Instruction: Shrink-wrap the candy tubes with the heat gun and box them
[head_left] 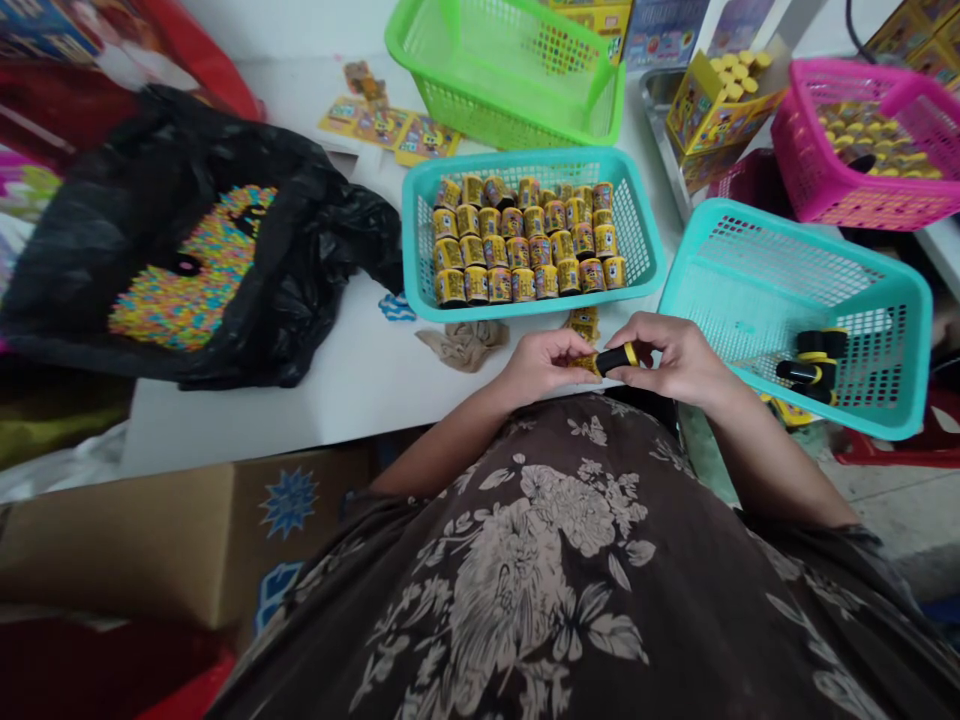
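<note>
My right hand [675,362] grips a small black container [616,359] with a yellow rim, tipped on its side over the table's front edge. Opposite it, my left hand [545,365] pinches a yellow printed label [581,364] at the container's left end; the fingers partly cover it. More yellow printed labels [583,322] lie just behind my hands. Beyond them, a turquoise basket [534,308] bears rows of small containers [514,254] wrapped in yellow print. To the right, another turquoise basket [720,300] holds several bare black containers [817,362] with yellow rims.
At left, a black plastic bag [315,250] lies open around colourful small pieces [195,270]. A brown cloth [469,345] is beside my left hand. Behind stand a green basket [510,125], a yellow box [697,115] and a pink basket [840,190]. Below left is a cardboard box [150,540].
</note>
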